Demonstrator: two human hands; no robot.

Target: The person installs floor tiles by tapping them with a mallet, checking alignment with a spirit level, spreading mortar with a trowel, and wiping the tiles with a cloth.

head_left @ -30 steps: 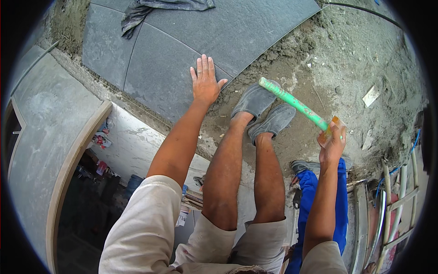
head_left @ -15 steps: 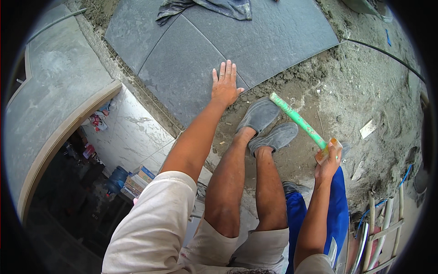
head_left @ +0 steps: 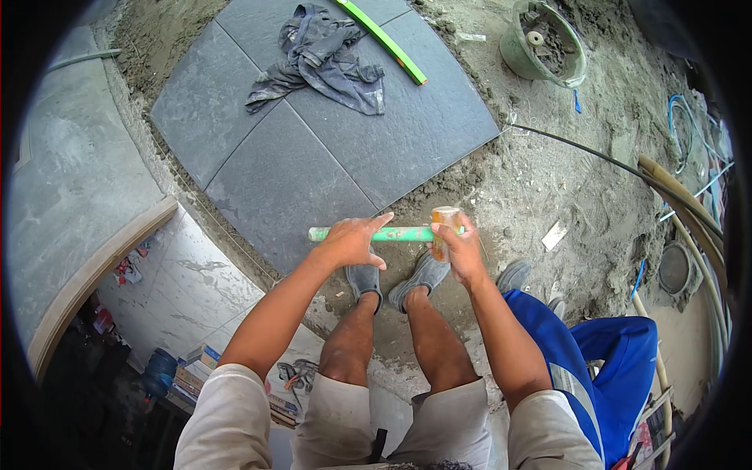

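A grey rag (head_left: 325, 59) and a green stick (head_left: 381, 39) lie on the dark tiles (head_left: 298, 172); a bucket (head_left: 542, 43) sits in sand. The left hand (head_left: 350, 241) and right hand (head_left: 460, 249) are closed around a green-handled mallet (head_left: 392, 233) above the shoes.

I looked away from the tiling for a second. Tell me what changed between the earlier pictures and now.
The left hand lifted off the dark floor tile and came back to grasp the green handle of the mallet. The right hand swung that mallet in from the right until it lies level in front of the knees. The right hand's grip at the mallet's wooden head stayed; the feet did not move.
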